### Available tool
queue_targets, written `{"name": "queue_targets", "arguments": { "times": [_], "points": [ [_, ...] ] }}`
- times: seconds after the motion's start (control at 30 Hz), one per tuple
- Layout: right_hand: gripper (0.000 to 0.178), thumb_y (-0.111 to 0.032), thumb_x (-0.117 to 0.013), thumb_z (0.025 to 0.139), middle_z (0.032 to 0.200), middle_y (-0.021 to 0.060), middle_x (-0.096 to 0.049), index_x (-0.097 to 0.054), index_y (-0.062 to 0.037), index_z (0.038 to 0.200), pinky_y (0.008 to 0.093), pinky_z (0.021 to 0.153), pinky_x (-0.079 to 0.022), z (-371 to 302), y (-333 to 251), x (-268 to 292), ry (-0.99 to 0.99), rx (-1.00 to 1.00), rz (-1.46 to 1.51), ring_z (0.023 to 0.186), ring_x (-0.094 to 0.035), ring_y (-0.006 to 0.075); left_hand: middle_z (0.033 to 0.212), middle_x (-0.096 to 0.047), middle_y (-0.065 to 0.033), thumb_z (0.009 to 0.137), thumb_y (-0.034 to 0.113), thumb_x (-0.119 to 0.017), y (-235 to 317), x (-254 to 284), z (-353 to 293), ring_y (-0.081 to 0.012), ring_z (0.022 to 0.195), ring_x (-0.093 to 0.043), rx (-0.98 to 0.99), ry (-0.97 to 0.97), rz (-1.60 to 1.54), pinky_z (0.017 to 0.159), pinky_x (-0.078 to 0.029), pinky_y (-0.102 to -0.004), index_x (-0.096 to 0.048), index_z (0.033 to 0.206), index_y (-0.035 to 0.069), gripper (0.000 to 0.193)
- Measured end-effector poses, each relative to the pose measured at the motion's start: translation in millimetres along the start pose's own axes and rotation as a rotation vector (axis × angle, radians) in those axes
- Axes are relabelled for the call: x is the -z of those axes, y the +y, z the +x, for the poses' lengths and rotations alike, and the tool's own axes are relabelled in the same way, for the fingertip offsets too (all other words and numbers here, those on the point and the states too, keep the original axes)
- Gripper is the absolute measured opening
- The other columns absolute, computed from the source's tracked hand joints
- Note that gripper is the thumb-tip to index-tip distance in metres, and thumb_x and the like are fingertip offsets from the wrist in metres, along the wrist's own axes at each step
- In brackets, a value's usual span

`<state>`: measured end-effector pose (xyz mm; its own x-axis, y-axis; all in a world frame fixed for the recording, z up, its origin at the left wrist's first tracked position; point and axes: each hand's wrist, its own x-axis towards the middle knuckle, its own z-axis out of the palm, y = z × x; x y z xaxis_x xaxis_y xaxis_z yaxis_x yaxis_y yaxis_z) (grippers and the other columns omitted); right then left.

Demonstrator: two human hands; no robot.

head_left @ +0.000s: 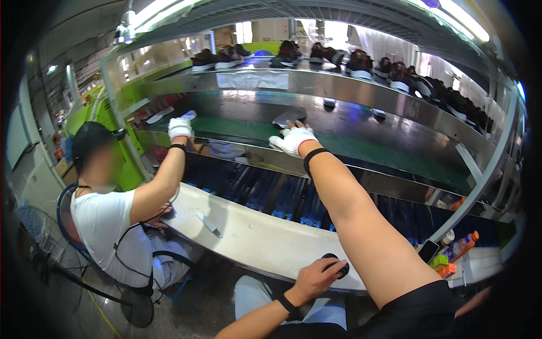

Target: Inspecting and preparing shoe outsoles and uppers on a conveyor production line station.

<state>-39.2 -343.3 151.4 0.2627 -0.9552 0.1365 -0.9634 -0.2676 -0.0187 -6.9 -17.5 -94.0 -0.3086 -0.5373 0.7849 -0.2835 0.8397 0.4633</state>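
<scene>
My right hand (294,140), in a white glove with bare fingertips, reaches over the edge of the green conveyor belt (237,121). Its fingers are spread, and the fingertips are at the near side of a dark grey shoe sole (289,116) lying on the belt; whether they touch it I cannot tell. Down at the near edge of the white bench (271,231), my bare left hand (319,279) is closed on a small black rounded object (337,266), mostly covered by the fingers. A flat grey strip-like tool (209,225) lies on the bench to the left.
Dark shoes with white soles (358,63) line the upper shelf. A seated co-worker (118,206) on the left reaches a gloved hand (180,129) to the belt, near a pale sole (160,115). Bottles (464,246) and small boxes (439,262) stand at the bench's right end, beside a metal post (480,192).
</scene>
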Motion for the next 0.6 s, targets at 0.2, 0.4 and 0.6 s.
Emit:
{"name": "queue_targets", "arguments": {
  "times": [0.2,0.4,0.6],
  "points": [
    [0.097,-0.077,-0.047,0.102,0.175,0.0212,-0.046,-0.050,-0.0067,0.169,0.0534,0.135,-0.030,13.2,4.4,-0.2,-0.019,-0.033,0.101,0.165,-0.038,0.0395,0.126,-0.074,-0.0053,0.091,0.012,-0.083,12.4,-15.1,0.4,-0.0275,0.110,-0.075,-0.100,-0.052,0.070,0.080,-0.066,-0.0392,-0.070,0.146,0.020,0.057],
    [0.085,-0.073,-0.059,0.100,0.156,0.0240,-0.064,-0.064,-0.0093,0.157,0.0492,0.128,-0.039,-26.9,15.3,9.0,0.109,0.067,0.137,0.150,-0.056,0.0404,0.132,-0.073,-0.0070,0.091,0.012,-0.082,11.7,-10.6,-1.1,-0.0302,0.114,-0.075,0.011,-0.050,-0.030,0.086,-0.066,-0.0415,-0.070,0.148,0.024,0.059],
    [0.016,-0.017,-0.086,0.082,0.105,0.0158,-0.078,-0.077,-0.0087,0.092,0.0463,0.093,-0.058,-126.6,96.6,-39.9,0.793,0.452,0.203,0.102,-0.074,0.0357,0.134,-0.073,-0.0128,0.086,0.007,-0.086,14.5,33.0,6.7,-0.0364,0.118,-0.072,0.001,-0.099,-0.110,0.100,-0.060,-0.0469,-0.074,0.146,0.021,0.063]
  ]
}}
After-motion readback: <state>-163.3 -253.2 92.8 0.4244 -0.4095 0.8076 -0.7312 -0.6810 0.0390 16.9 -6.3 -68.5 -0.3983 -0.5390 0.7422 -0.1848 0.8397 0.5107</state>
